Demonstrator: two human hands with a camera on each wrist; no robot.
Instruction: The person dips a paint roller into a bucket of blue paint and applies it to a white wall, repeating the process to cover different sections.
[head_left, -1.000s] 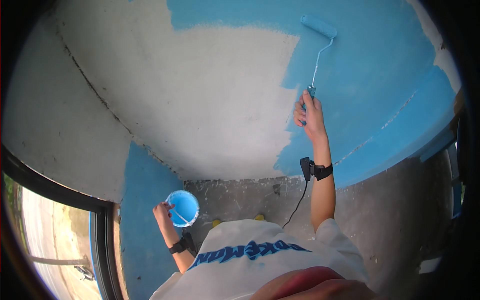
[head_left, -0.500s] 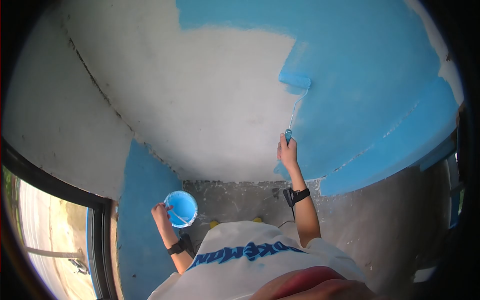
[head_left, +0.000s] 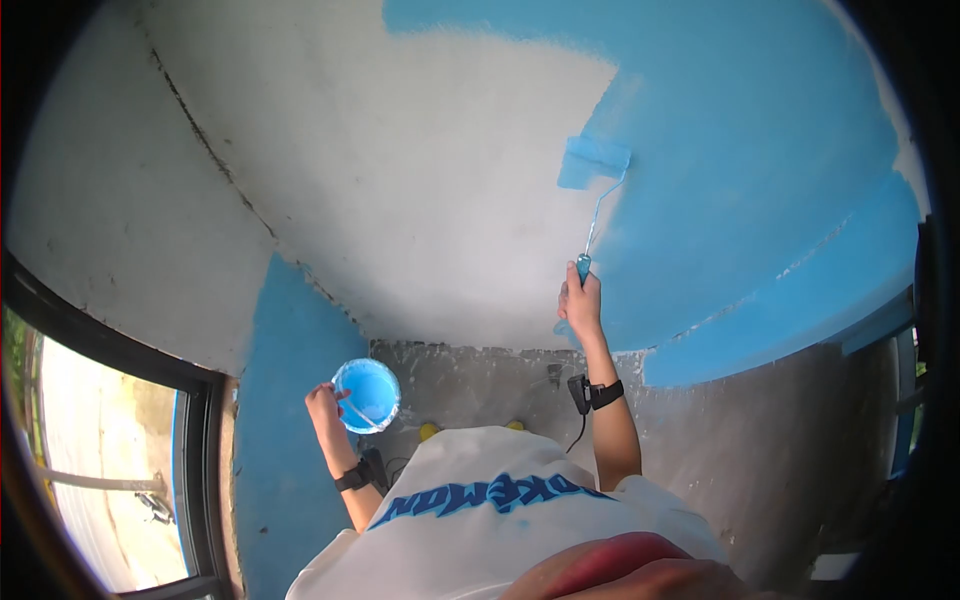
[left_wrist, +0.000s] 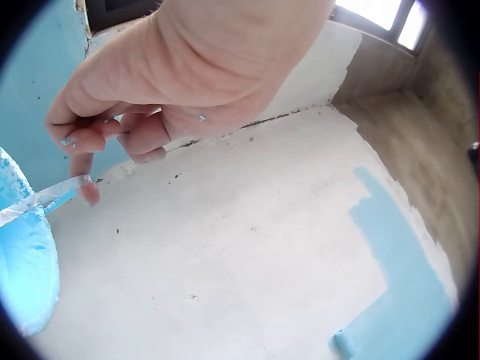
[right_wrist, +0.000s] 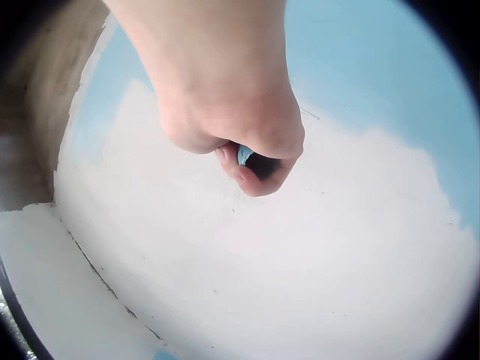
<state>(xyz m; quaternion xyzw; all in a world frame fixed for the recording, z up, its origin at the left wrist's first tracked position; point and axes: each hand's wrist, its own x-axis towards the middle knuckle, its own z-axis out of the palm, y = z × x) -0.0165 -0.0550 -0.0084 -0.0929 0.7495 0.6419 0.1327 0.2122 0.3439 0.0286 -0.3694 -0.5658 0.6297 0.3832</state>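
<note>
In the head view, my right hand (head_left: 582, 305) grips the teal handle (head_left: 584, 266) of a paint roller. Its blue, paint-coated sleeve (head_left: 600, 154) lies against the wall where blue paint meets white, above a fresh blue patch (head_left: 574, 178). Seen from the right wrist, curled fingers (right_wrist: 259, 186) wrap the handle, and the sleeve is out of sight. My left hand (head_left: 324, 408) holds a small bucket (head_left: 393, 400) with light blue paint inside. In the left wrist view, the bucket's paint-smeared handle (left_wrist: 66, 189) hangs from the curled fingers.
The unpainted white wall (head_left: 430, 200) spreads left of the blue area (head_left: 730, 180). A dark crack (head_left: 215, 160) marks the corner with the side wall. At lower left is a dark window frame (head_left: 205, 450). Grey, paint-spattered floor (head_left: 470, 385) lies below, with yellow shoe tips (head_left: 430, 431).
The right hand has brought the roller down and left from the upper blue area to the white edge, where a new blue patch shows. The left hand keeps the bucket nearly in place.
</note>
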